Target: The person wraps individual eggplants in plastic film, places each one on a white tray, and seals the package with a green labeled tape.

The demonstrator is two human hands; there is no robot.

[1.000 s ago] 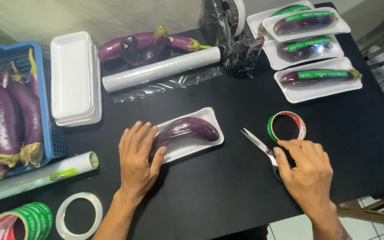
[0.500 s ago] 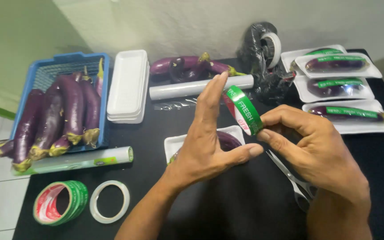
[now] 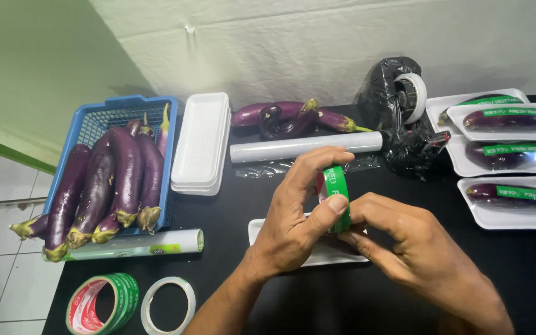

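Note:
Both hands meet over the middle of the black table (image 3: pixel 231 205). My left hand (image 3: pixel 296 217) pinches a roll of green printed tape (image 3: pixel 336 192), thumb on its outer face and fingers curled over its top. My right hand (image 3: pixel 414 254) touches the same roll from the right, fingertips at its edge. Under the hands lies a white foam tray (image 3: pixel 262 229), mostly hidden; whatever lies in it cannot be seen.
A blue basket (image 3: pixel 79 136) of purple eggplants stands at the left, beside stacked white foam trays (image 3: pixel 203 142). Cling film rolls (image 3: pixel 299 147), loose eggplants (image 3: pixel 286 118), a black bag with a tape dispenser (image 3: pixel 404 105), wrapped eggplant trays (image 3: pixel 510 155) and two tape rolls (image 3: pixel 103 304) surround the hands.
A second ago my left hand lay flat by the tray and my right hand was near scissors. Both hands have since risen with the green tape roll; the camera has tilted up.

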